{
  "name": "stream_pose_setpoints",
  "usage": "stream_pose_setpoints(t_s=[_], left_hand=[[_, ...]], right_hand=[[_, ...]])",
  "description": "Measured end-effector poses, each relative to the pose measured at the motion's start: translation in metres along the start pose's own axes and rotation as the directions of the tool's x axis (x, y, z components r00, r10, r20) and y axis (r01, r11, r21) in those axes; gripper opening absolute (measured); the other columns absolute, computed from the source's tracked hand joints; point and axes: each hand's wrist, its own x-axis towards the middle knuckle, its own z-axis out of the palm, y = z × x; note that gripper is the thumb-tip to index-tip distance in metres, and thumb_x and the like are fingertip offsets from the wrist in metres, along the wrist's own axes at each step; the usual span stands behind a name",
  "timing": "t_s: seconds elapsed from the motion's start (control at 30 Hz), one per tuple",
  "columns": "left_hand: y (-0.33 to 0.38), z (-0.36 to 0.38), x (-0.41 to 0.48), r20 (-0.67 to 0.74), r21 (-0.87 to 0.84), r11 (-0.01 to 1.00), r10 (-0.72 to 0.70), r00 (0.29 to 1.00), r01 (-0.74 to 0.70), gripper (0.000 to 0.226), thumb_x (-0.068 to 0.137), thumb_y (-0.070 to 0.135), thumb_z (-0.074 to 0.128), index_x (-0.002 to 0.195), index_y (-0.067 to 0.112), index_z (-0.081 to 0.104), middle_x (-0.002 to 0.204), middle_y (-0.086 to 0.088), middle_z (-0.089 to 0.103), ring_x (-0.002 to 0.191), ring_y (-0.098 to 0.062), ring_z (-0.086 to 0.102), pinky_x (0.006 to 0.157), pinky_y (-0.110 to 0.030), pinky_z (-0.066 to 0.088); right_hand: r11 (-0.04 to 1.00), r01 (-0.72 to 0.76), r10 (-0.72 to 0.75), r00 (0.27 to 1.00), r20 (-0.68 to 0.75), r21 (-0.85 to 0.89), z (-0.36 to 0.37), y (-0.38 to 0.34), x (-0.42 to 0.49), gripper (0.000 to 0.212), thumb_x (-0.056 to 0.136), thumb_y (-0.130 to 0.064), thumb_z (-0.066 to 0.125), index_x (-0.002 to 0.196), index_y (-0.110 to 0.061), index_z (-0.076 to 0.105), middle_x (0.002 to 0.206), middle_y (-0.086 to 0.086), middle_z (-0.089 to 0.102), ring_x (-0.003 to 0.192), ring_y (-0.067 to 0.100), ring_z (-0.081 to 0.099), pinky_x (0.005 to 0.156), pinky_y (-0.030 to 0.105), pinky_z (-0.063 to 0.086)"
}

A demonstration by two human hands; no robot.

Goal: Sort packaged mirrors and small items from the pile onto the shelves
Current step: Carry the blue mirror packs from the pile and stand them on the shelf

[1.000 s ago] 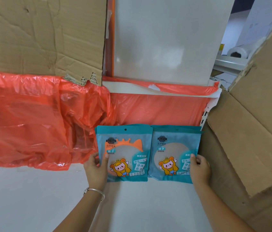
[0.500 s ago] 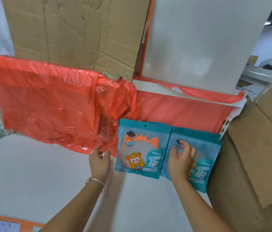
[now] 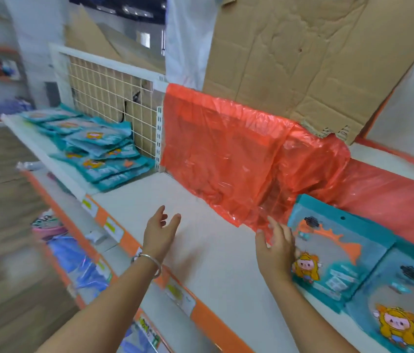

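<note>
Mirror pack (image 3: 338, 250) stands on shelf (image 3: 213, 263), just right of orange plastic sheet (image 3: 226, 154); second pack (image 3: 399, 309) farther right. Right hand (image 3: 276, 253) — fingers straight, gripping nothing — at first pack's left edge. Left hand (image 3: 160, 233) spread, empty, in front of sheet. Pile of teal packs (image 3: 94, 146) left of sheet.

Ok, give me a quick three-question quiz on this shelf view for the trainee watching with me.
1. True or false: the left hand grips a packet.
2. Which wrist wears the bracelet? A left, B right.
3. Fill in: the pile of teal packets lies to the ___ of the red plastic sheet.
Key: 1 false; 2 A; 3 left.
</note>
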Motion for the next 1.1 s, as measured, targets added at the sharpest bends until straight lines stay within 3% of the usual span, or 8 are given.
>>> stream_pose_setpoints(t_s=[0.23,0.47,0.63,0.73,0.8,0.9,0.97,1.1], left_hand=[[-0.013,-0.123,0.048,-0.083,-0.006,0.999,-0.045,0.996,0.044,0.063,0.088,0.034,0.061,0.143,0.014,0.036,0.141,-0.008,0.046,0.126,-0.022,0.047,0.106,-0.034,0.037],[-0.025,-0.265,0.111,-0.12,0.06,0.996,-0.061,0.991,0.068,0.095,0.062,0.065,0.055,0.143,0.02,0.037,0.139,-0.001,0.048,0.124,-0.023,0.05,0.103,-0.038,0.042],[-0.037,-0.35,0.166,-0.153,0.114,0.99,-0.061,0.986,0.079,0.064,0.084,0.049,0.052,0.141,0.023,0.041,0.107,0.007,0.054,0.106,-0.015,0.056,0.086,-0.022,0.04],[-0.04,-0.385,0.194,-0.182,0.114,0.99,-0.062,0.981,0.084,0.054,0.093,0.038,0.05,0.142,0.02,0.04,0.137,0.001,0.049,0.129,-0.016,0.044,0.1,-0.026,0.033],[-0.04,-0.401,0.211,-0.184,0.123,0.99,-0.05,0.982,0.073,0.052,0.094,0.035,0.049,0.142,0.018,0.039,0.145,0.001,0.043,0.128,-0.012,0.043,0.101,-0.024,0.03],[-0.042,-0.417,0.24,-0.183,0.099,0.994,-0.037,0.982,0.056,0.051,0.095,0.031,0.048,0.143,0.016,0.038,0.146,0.001,0.042,0.114,-0.004,0.044,0.096,-0.019,0.029],[-0.044,-0.423,0.26,-0.19,0.091,0.994,-0.037,0.981,0.056,0.052,0.095,0.032,0.047,0.143,0.017,0.037,0.145,0.0,0.042,0.121,-0.008,0.044,0.1,-0.022,0.03],[-0.052,-0.428,0.313,-0.186,0.083,0.994,-0.051,0.981,0.068,0.05,0.095,0.035,0.047,0.142,0.021,0.04,0.127,0.006,0.053,0.107,-0.008,0.053,0.09,-0.022,0.034]], right_hand=[[0.999,-0.031,0.04,0.951,0.306,-0.036,0.087,-0.074,-0.011,0.047,0.093,-0.046,0.048,0.136,-0.028,0.05,0.144,-0.005,0.047,0.134,0.021,0.029,0.099,0.034,0.016],[1.0,-0.027,0.03,0.89,0.456,-0.014,0.199,-0.19,-0.032,0.053,0.096,-0.052,0.037,0.143,-0.028,0.039,0.147,-0.007,0.042,0.132,0.019,0.026,0.099,0.038,0.017],[0.999,-0.01,-0.013,0.844,0.536,0.04,0.28,-0.277,-0.052,0.055,0.096,-0.053,0.033,0.146,-0.03,0.034,0.149,-0.009,0.038,0.134,0.016,0.023,0.097,0.036,0.017],[0.999,0.006,-0.029,0.812,0.583,0.042,0.317,-0.31,-0.063,0.056,0.096,-0.052,0.033,0.146,-0.03,0.032,0.151,-0.003,0.036,0.135,0.018,0.021,0.098,0.037,0.017],[1.0,0.01,-0.019,0.807,0.59,0.018,0.336,-0.328,-0.063,0.055,0.096,-0.052,0.032,0.147,-0.03,0.032,0.152,-0.001,0.034,0.137,0.02,0.02,0.102,0.039,0.016],[1.0,0.024,-0.018,0.821,0.57,-0.004,0.364,-0.353,-0.051,0.053,0.096,-0.051,0.033,0.144,-0.03,0.036,0.15,-0.001,0.037,0.137,0.023,0.021,0.103,0.041,0.015],[0.998,0.055,-0.05,0.836,0.546,0.009,0.383,-0.369,-0.04,0.047,0.096,-0.05,0.035,0.138,-0.031,0.043,0.146,-0.001,0.043,0.134,0.024,0.024,0.103,0.041,0.016],[0.996,0.056,-0.086,0.858,0.507,0.073,0.43,-0.4,-0.004,0.05,0.096,-0.048,0.037,0.14,-0.025,0.044,0.145,0.0,0.044,0.135,0.023,0.024,0.105,0.041,0.015]])
